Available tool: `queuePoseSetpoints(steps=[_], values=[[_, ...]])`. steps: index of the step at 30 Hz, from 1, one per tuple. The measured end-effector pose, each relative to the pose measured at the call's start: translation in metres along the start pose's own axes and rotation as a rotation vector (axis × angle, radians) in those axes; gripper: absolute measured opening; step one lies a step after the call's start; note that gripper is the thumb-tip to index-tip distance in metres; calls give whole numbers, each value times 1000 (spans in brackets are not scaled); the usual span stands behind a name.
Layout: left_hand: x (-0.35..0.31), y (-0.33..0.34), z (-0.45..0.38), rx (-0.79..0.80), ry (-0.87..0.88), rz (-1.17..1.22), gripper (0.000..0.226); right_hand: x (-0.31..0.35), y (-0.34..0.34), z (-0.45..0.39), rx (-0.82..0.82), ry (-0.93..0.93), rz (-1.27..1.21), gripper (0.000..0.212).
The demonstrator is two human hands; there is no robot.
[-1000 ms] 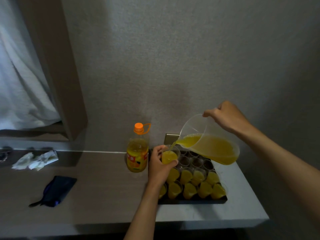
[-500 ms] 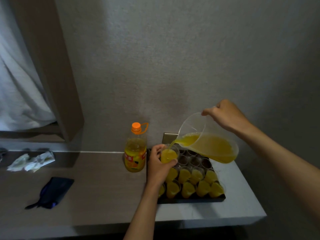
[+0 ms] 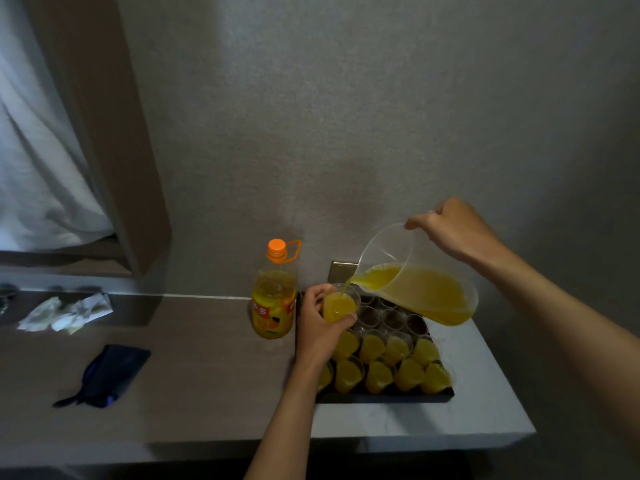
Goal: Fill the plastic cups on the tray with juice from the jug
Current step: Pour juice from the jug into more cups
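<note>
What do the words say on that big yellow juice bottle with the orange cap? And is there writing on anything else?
Yellow plastic juice bottle with the orange cap: its red and yellow label carries printed marks and a fruit picture, but they are too blurred to read.
Clear plastic jug of juice: no writing visible.
Clear plastic cups on the black tray: no writing visible.
Crumpled white paper and dark blue pouch: no readable writing.

Brown-and-white counter [image 3: 207, 368] bearing black tray [image 3: 384, 398], juice bottle [image 3: 273, 306], dark pouch [image 3: 110, 374], crumpled paper [image 3: 65, 311].
</note>
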State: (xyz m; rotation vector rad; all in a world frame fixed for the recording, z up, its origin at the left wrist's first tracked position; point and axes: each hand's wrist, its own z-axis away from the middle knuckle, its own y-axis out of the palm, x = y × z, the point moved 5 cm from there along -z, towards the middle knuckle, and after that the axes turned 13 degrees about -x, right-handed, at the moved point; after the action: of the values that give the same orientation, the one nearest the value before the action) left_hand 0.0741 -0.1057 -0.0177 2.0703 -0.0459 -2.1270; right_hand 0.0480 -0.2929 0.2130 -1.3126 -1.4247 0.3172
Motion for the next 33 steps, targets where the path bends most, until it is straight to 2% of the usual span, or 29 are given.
queuePoseSetpoints(steps=[15, 24, 30, 33], values=[[-2, -4, -7, 1, -1, -30, 60, -1, 14, -5, 12, 8, -54, 50], [3, -2, -9, -26, 3, -27, 62, -6, 19, -4, 2, 9, -63, 44], [3, 0, -10, -32, 4, -22, 61, -23, 26, -7, -20, 55, -152, 37], [4, 1, -11, -40, 11, -22, 61, -36, 30, -7, -37, 106, -245, 42]])
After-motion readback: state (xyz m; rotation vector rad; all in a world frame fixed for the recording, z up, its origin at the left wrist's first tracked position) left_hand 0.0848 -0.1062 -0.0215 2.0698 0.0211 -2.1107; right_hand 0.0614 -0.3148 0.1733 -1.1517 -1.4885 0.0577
